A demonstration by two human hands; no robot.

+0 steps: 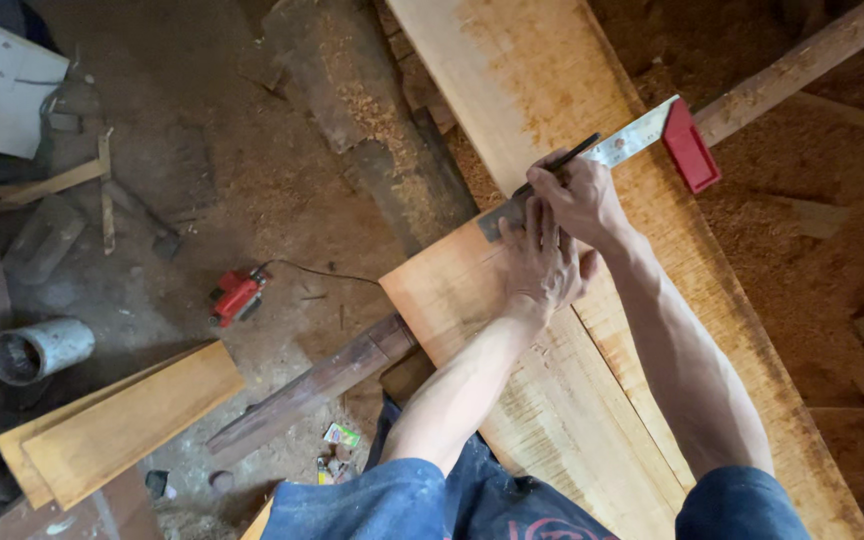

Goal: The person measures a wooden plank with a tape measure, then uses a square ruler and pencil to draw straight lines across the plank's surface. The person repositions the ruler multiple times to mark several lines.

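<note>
Try square (642, 135) lies across long plank (512, 90), red stock hooked on plank's far edge. Left hand (540, 262) flat, fingers spread, pinning steel blade. Right hand (580, 195) pinches dark pencil (562, 160) against blade. Risk: pressure eases, square pivots, line runs crooked.

Soft, even daylight; sharp focus, dim corners.

Red power tool (237, 295), grey pipe (40, 350), sawdust-strewn floor (252, 190)
</note>
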